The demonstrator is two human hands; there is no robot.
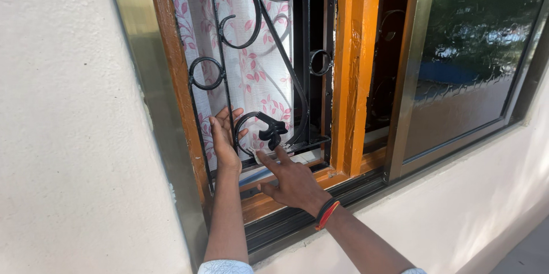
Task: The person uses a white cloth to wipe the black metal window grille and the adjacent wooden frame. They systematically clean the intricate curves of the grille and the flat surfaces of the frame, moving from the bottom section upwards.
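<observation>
My left hand (224, 138) reaches up against the black wrought-iron window grille (260, 34), its fingers curled around a thin vertical bar near the lower left scroll. My right hand (293, 181) lies lower and to the right, fingers spread toward the bottom rail of the grille, touching a small white piece (302, 158) on the sill; what that piece is cannot be made out. A black and red band sits on my right wrist. Behind the grille hangs a white curtain with a pink leaf print (251, 74).
The window has an orange wooden frame (350, 68) with worn paint and a metal sliding track (320, 208) below. A sliding pane of dark reflective glass (474, 62) stands to the right. Rough cream wall (68, 137) surrounds the opening.
</observation>
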